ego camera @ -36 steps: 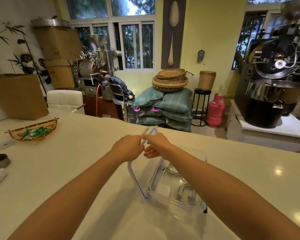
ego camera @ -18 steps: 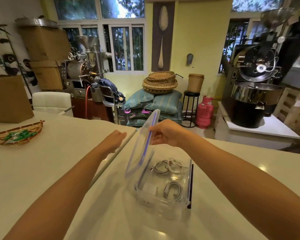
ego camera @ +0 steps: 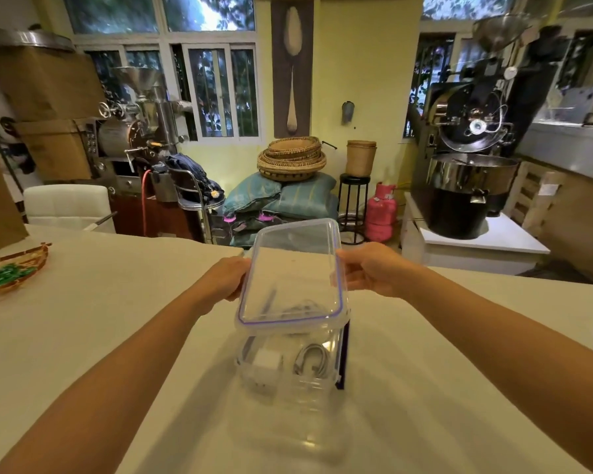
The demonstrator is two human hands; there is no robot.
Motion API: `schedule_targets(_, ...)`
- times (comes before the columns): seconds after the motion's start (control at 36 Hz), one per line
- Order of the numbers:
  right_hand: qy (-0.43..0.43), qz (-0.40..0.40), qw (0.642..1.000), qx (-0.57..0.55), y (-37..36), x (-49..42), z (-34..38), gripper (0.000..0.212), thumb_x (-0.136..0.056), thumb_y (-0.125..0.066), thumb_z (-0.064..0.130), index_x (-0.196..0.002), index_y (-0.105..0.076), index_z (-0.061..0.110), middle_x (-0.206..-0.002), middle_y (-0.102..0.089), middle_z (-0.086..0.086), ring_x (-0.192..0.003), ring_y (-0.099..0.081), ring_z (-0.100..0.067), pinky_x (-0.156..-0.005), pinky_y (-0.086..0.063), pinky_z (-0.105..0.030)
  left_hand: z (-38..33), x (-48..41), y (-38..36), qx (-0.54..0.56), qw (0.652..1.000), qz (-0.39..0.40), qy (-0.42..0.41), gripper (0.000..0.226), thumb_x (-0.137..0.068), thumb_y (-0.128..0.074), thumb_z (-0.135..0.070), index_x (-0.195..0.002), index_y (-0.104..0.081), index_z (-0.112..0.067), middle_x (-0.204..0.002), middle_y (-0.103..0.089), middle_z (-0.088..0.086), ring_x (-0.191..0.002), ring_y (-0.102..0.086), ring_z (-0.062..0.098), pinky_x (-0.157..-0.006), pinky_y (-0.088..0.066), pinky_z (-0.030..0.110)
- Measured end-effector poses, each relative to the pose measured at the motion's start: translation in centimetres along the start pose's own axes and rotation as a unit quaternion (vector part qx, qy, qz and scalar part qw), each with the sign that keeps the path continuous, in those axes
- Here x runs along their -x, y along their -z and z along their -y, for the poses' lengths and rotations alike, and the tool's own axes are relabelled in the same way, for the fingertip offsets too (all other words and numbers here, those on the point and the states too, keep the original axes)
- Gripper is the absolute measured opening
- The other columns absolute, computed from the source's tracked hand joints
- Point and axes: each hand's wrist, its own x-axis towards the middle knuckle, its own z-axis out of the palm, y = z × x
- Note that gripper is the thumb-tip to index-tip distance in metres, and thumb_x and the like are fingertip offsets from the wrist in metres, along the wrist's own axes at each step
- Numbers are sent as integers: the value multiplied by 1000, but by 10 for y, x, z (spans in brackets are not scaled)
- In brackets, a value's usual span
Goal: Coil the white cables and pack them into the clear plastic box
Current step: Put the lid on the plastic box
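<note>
The clear rectangular plastic box [ego camera: 298, 395] sits open on the cream tabletop [ego camera: 100, 319] straight in front of you, between your forearms. Inside it, on the right, lies a coiled white cable [ego camera: 311, 361], and just left of it a white square charger block [ego camera: 266, 366]. More cable shows dimly at the box's far end, seen through the lid, too blurred to make out.

You hold the clear plastic lid with the blue seal line [ego camera: 293, 268] above the far half of the box. It is tilted, its near edge low over the box and its far edge raised towards the room. Your left hand [ego camera: 228, 278] grips the lid's left edge, fingers wrapped behind it. Your right hand [ego camera: 368, 271] grasps the right edge, thumb and fingers closed on the rim. A thin dark object [ego camera: 343, 357] stands against the right wall of the box; you cannot tell what it is.

Far to your left on the table rests a woven tray of green pieces [ego camera: 11, 271]. Beyond the table stand a white padded chair [ego camera: 69, 206], teal cushions [ego camera: 281, 196] topped with stacked woven baskets [ego camera: 291, 159], a black stool [ego camera: 355, 206], a pink gas cylinder [ego camera: 380, 213] and a black drum machine [ego camera: 469, 165].
</note>
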Motion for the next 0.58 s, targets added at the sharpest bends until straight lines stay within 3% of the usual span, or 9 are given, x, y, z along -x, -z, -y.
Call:
schedule_targets(0.06, -16, -7, 999, 51, 5, 2, -11, 25, -92, -47, 21, -88, -57, -2, -79, -59, -15, -65, -61, -21, -55, -57, -26, -2, 0, -7, -51, 999, 1, -6, 33, -95, -29, -16, -68, -48, -10, -65, -46, 8, -55, -39, 18, -52, -33, 25)
schedule_targets(0.14, -43, -10, 992, 119, 5, 7, -25, 28, -93, -46, 24, -78, -52, 1, -68, -61, -12, -54, -64, -18, -52, -57, -25, -3, 0, -16, -70, 997, -8, 6, 34, -97, -30, -19, -99, -57, 2, -87, -57, 19, -63, -44, 18, -56, -36, 21)
schedule_targets(0.22, -60, 7, 987, 152, 0, 9, -37, 37, -94, -43, 26, -68, -50, 1, -65, -63, -15, -46, -65, -16, -49, -56, -23, 1, -2, -21, -135, 991, -5, 28, 34, -96, -30, -13, -104, -55, 8, -116, -57, 25, -89, -55, 28, -72, -43, 32)
schedule_targets(0.28, -67, 13, 983, 171, -4, 8, -43, 42, -94, -42, 27, -64, -52, -1, -66, -63, -17, -46, -64, -16, -49, -55, -22, 7, -4, -24, -209, 978, 4, 20, 29, -95, -32, -14, -98, -56, 3, -118, -57, 20, -105, -54, 31, -81, -41, 35)
schedule_targets(0.39, -95, 15, 976, 194, -12, 5, -50, 45, -95, -39, 27, -64, -51, -2, -62, -63, -15, -44, -63, -16, -47, -55, -22, 16, -6, -30, -301, 953, 35, 23, 28, -94, -35, -11, -106, -55, 5, -118, -57, 21, -108, -52, 34, -89, -42, 37)
schedule_targets(0.5, -116, 11, 974, 197, -14, 0, -51, 47, -95, -39, 28, -64, -53, -5, -48, -63, -10, -37, -62, -15, -43, -54, -21, 18, -6, -33, -340, 939, 53, 26, 30, -95, -31, -9, -107, -53, 8, -120, -56, 22, -110, -52, 34, -86, -41, 38)
schedule_targets(0.58, -124, 21, 968, 216, -11, -2, -49, 47, -96, -38, 28, -67, -54, -5, -59, -63, -14, -39, -62, -14, -45, -55, -21, 18, -9, -34, -358, 932, 58, 21, 30, -95, -30, -9, -108, -52, 7, -121, -55, 22, -110, -52, 34, -84, -41, 37)
